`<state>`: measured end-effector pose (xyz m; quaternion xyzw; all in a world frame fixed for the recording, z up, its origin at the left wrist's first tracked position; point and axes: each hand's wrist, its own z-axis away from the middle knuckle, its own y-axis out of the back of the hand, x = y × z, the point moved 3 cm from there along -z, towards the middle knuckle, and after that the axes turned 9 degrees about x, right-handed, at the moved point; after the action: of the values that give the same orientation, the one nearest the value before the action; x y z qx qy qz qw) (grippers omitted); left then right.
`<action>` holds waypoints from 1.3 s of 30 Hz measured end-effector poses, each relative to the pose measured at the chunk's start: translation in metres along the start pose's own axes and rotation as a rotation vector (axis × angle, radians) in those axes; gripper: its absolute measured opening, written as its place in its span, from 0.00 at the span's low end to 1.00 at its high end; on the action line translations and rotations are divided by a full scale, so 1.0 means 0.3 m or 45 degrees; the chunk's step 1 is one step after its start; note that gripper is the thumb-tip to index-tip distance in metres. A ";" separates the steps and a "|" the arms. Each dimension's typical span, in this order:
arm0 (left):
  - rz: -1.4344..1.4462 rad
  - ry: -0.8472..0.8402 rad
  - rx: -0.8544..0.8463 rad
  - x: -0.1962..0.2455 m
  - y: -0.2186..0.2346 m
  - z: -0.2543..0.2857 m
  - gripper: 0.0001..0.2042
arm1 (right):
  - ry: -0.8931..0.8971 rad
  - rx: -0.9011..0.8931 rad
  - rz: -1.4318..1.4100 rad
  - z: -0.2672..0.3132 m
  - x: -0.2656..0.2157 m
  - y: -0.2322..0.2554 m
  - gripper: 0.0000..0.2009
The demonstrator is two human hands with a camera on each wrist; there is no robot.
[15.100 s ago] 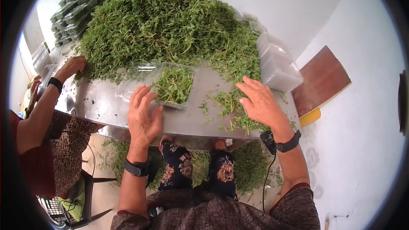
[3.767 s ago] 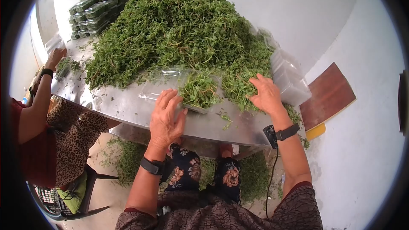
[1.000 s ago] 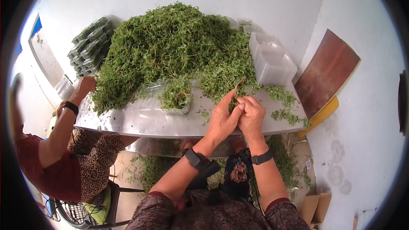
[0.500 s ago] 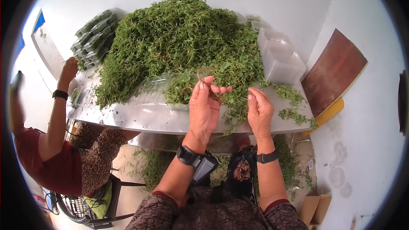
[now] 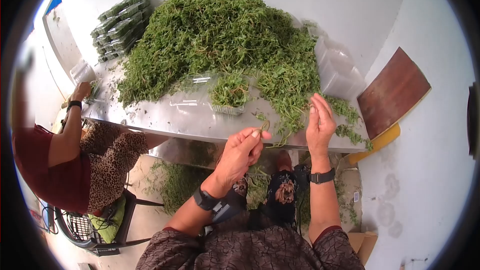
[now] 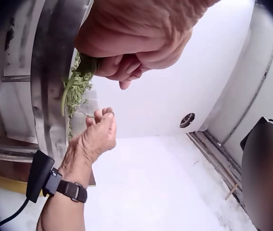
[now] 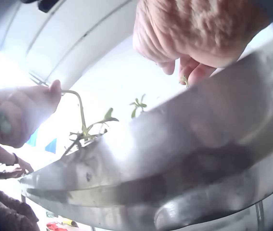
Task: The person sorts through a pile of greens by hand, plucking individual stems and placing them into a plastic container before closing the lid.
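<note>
My left hand (image 5: 241, 155) is just in front of the table edge, thumb and forefinger pinching a green stem (image 7: 82, 108) that hangs in a curve in the right wrist view. Farther right, my right hand (image 5: 320, 125) is raised by the loose greens; its fingertips pinch a small green sprig (image 7: 185, 81). A clear plastic clamshell box (image 5: 227, 109), its lid folded back to the left, holds a heap of leafy greens (image 5: 230, 89). Behind it rises a large mound of leafy greens (image 5: 215, 40) on the metal table (image 5: 165, 120).
Stacked filled boxes (image 5: 120, 27) stand at the back left, and nested clear boxes (image 5: 340, 70) at the right. Another person (image 5: 55, 165) sits at the left end, a hand by a box. A reddish-brown board (image 5: 395, 90) leans on the wall. More greens (image 5: 185, 185) lie under the table.
My hands came together a second ago and have since parted. The left has dropped towards me with its stem; the right has moved slightly right. Earlier, both hands were around the clamshell box and nearby greens.
</note>
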<state>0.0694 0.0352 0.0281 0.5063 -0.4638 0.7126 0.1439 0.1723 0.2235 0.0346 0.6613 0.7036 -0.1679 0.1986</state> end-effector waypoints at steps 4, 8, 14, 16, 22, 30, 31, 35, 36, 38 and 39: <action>-0.175 0.063 -0.004 -0.003 0.049 0.086 0.13 | 0.274 -0.185 0.029 0.025 -0.212 0.040 0.13; -0.283 -0.002 -0.081 -0.014 0.066 0.137 0.13 | 0.337 -0.398 0.009 0.110 -0.345 0.045 0.15; -0.516 -0.079 -0.122 -0.027 0.065 0.185 0.12 | 0.392 -0.621 -0.055 0.205 -0.384 0.050 0.18; -0.605 -0.111 -0.120 -0.034 0.072 0.193 0.12 | 0.370 -0.678 -0.029 0.224 -0.396 0.069 0.18; -0.937 -0.312 -0.129 -0.065 0.062 0.210 0.08 | 0.342 -0.764 0.025 0.273 -0.396 0.107 0.12; -1.013 -0.523 -0.212 -0.065 0.012 0.212 0.05 | -0.014 -0.489 -0.153 0.271 -0.398 0.136 0.05; -0.981 -0.650 -0.309 -0.059 -0.001 0.213 0.07 | -0.023 -0.493 -0.151 0.267 -0.406 0.143 0.05; -0.473 -0.203 -0.325 -0.017 -0.018 0.227 0.12 | -1.108 -0.466 -0.299 0.259 -0.354 0.177 0.07; -0.418 -0.131 -0.199 0.005 -0.008 0.215 0.14 | -1.208 -0.377 -0.435 0.257 -0.332 0.180 0.08; -0.222 -0.035 -0.114 0.007 0.036 0.183 0.13 | -1.333 -0.248 -0.708 0.259 -0.288 0.186 0.08; -0.109 -0.034 -0.095 -0.001 0.052 0.172 0.13 | -1.339 -0.250 -0.702 0.261 -0.288 0.188 0.08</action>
<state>0.0892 -0.0147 0.0227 0.5294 -0.4699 0.6812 0.1868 0.2371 0.1138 0.0117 0.2612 0.6687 -0.4522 0.5293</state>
